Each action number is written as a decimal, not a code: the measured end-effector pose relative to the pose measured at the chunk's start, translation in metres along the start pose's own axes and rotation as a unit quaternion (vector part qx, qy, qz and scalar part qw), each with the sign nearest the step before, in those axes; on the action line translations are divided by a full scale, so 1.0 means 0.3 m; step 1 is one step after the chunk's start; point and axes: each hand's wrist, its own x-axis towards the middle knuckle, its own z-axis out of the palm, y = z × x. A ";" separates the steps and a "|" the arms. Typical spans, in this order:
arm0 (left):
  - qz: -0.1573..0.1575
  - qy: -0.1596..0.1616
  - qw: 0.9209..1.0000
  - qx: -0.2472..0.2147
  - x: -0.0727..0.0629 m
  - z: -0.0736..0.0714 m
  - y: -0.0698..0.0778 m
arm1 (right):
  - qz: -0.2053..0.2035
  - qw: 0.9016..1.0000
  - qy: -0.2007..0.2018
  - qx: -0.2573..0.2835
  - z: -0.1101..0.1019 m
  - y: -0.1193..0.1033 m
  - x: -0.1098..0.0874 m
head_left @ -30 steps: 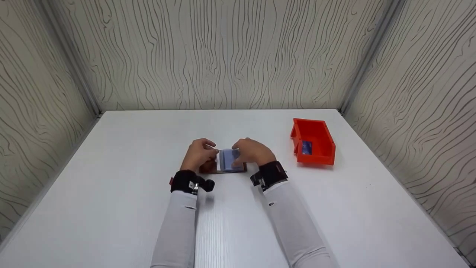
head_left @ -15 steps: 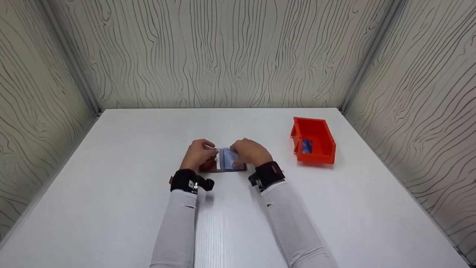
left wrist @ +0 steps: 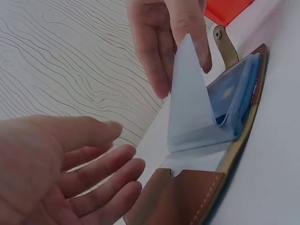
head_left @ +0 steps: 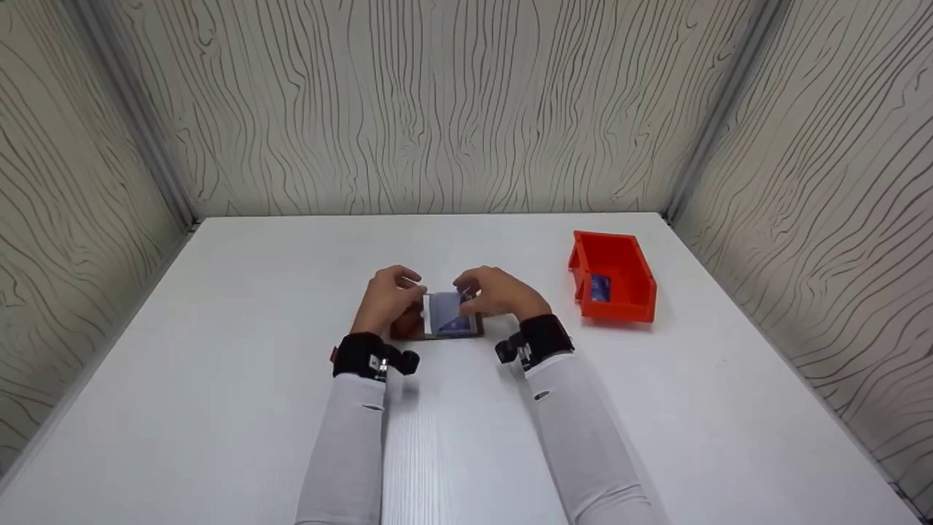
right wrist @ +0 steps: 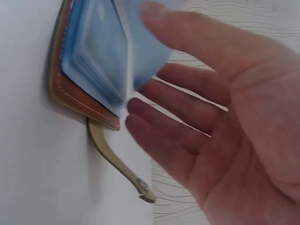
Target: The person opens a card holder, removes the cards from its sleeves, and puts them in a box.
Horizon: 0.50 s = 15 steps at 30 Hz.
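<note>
A brown leather card wallet (left wrist: 194,192) lies open on the white table, its clear plastic sleeves fanned at the right half. My right hand (head_left: 503,293) pinches one raised sleeve (left wrist: 187,108) between thumb and fingers. Under that lifted sleeve, a dark blue card (left wrist: 226,96) shows in the stack. Beside the wallet's left flap is my left hand (head_left: 385,300), fingers loosely bent and holding nothing in the left wrist view. A strap (right wrist: 115,159) with a metal snap sticks out past the wallet's right end.
To the right on the table (head_left: 240,394) stands a red bin (head_left: 619,312) with a blue card (head_left: 600,288) inside. Wood-grain patterned panels (head_left: 437,109) enclose the table at the back and both sides.
My right hand has shifted slightly right and lifted a corner of the top sleeve, baring the dark blue card below. The left hand stays nearly in place.
</note>
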 end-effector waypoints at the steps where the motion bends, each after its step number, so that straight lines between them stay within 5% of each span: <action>1: 0.012 0.003 1.000 0.001 0.001 -0.002 0.003 | -0.001 1.000 0.010 0.011 0.001 0.005 0.004; 7: 0.068 0.009 0.998 0.001 0.008 -0.013 0.018 | 0.029 0.997 0.052 0.057 0.009 0.005 0.018; 15: 0.078 0.025 0.997 -0.017 0.008 -0.026 0.024 | 0.026 0.993 0.065 0.096 0.022 -0.009 0.039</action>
